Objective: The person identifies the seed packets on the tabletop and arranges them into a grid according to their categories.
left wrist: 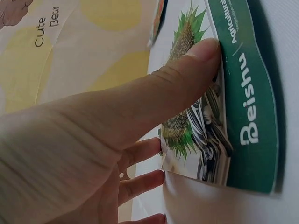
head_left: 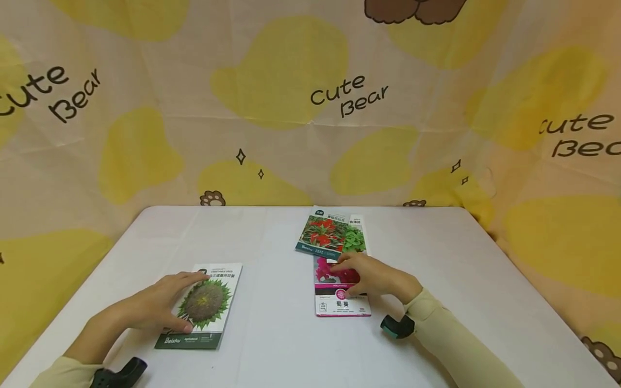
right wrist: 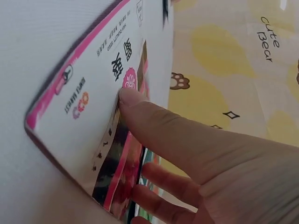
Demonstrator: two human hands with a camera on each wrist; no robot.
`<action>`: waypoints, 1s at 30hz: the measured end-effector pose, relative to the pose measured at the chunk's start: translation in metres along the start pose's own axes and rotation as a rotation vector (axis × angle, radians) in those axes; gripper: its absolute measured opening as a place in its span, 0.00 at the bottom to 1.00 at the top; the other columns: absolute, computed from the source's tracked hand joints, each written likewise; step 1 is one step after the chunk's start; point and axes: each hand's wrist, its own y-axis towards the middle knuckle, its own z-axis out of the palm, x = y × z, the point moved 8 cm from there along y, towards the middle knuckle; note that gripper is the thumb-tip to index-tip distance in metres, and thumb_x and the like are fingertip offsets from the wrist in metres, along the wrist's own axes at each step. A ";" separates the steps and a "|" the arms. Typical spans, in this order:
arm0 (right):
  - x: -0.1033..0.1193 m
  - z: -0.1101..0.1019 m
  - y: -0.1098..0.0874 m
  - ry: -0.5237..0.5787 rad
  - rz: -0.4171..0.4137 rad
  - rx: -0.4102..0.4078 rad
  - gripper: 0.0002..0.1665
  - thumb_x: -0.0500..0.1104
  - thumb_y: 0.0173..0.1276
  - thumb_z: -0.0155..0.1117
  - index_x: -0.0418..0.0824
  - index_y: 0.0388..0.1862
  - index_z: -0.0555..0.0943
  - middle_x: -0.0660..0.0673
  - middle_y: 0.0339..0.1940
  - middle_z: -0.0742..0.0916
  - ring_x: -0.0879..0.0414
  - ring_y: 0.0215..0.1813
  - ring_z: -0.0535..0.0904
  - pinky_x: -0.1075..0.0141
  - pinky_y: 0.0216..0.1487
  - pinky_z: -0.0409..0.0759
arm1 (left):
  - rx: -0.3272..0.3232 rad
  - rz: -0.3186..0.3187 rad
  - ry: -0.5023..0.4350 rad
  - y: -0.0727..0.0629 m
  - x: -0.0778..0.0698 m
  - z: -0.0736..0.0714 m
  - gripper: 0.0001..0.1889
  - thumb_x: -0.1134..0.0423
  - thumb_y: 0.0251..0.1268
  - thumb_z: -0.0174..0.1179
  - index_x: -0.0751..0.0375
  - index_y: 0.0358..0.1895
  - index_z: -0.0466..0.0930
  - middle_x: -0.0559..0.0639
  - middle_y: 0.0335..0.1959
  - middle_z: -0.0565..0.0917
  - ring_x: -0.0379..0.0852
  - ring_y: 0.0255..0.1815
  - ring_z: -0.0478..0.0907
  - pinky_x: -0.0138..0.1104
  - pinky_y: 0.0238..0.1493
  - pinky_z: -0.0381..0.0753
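On the left of the table lies a sunflower seed packet (head_left: 206, 302) with a green band marked "Beishu". My left hand (head_left: 157, 304) rests over its left side, thumb (left wrist: 203, 50) on the printed front and the other fingers spread by the edge. Right of the middle is a pink-and-white seed packet (head_left: 342, 307) with pink flowers. My right hand (head_left: 375, 276) touches it, thumb (right wrist: 133, 99) against its front and fingers (right wrist: 152, 198) at its edge. Above it, a red-flower seed packet (head_left: 320, 237) partly covers a green-leaf packet (head_left: 355, 238) and the pink one's top.
The packets lie on a white table (head_left: 276, 323). Behind and beside it hangs a cream cloth (head_left: 286, 70) with yellow patches and "Cute Bear" lettering. A dark wrist device (head_left: 118, 373) shows at the left wrist, another (head_left: 398, 326) at the right.
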 end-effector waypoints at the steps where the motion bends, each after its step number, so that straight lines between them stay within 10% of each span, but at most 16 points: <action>1: -0.001 0.001 0.000 -0.005 0.006 0.000 0.35 0.48 0.60 0.78 0.48 0.67 0.80 0.39 0.70 0.76 0.41 0.71 0.70 0.44 0.70 0.72 | 0.001 0.002 0.000 0.000 0.000 0.000 0.54 0.44 0.39 0.80 0.57 0.74 0.65 0.73 0.73 0.67 0.78 0.71 0.62 0.72 0.59 0.67; 30: 0.027 0.021 0.003 -0.029 -0.106 0.057 0.39 0.53 0.60 0.77 0.49 0.70 0.77 0.43 0.74 0.74 0.44 0.74 0.66 0.44 0.72 0.68 | 0.028 0.013 0.001 -0.002 -0.002 0.000 0.55 0.41 0.40 0.79 0.57 0.75 0.65 0.68 0.72 0.66 0.74 0.69 0.65 0.69 0.58 0.71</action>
